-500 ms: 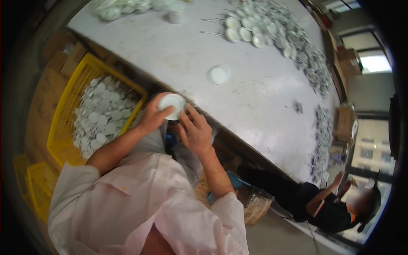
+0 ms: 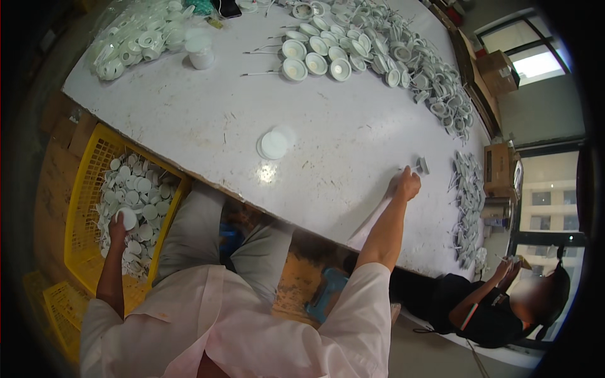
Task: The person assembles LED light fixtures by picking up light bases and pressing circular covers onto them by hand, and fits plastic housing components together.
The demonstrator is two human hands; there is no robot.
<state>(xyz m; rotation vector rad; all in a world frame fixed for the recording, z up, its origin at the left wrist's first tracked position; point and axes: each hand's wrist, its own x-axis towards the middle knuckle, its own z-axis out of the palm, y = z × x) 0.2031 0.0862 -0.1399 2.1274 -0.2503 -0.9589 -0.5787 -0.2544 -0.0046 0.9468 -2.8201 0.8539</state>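
Note:
My left hand (image 2: 117,228) is down at the yellow crate on the left, closed on a white round downlight (image 2: 127,218) by its rim. Beneath it lies a heap of similar white downlights (image 2: 144,201). Stretched far over the table, my right hand (image 2: 410,183) has its fingers pinched at the lead end of a small downlight (image 2: 423,166), which is tipped on its side. Between my hands, white round discs (image 2: 274,145) lie overlapping on the tabletop.
The yellow plastic crate (image 2: 77,217) stands against the white table (image 2: 189,135). Many open downlights with leads (image 2: 317,63) cover the back, and more (image 2: 467,208) line the right edge. A clear bag of white rings (image 2: 135,41) and a white tub (image 2: 201,58) sit back left. A co-worker (image 2: 485,309) is at right.
My hands have parted: the left took the white downlight from over my lap down to the crate; the right reached across the table to the small downlight. The view has shifted.

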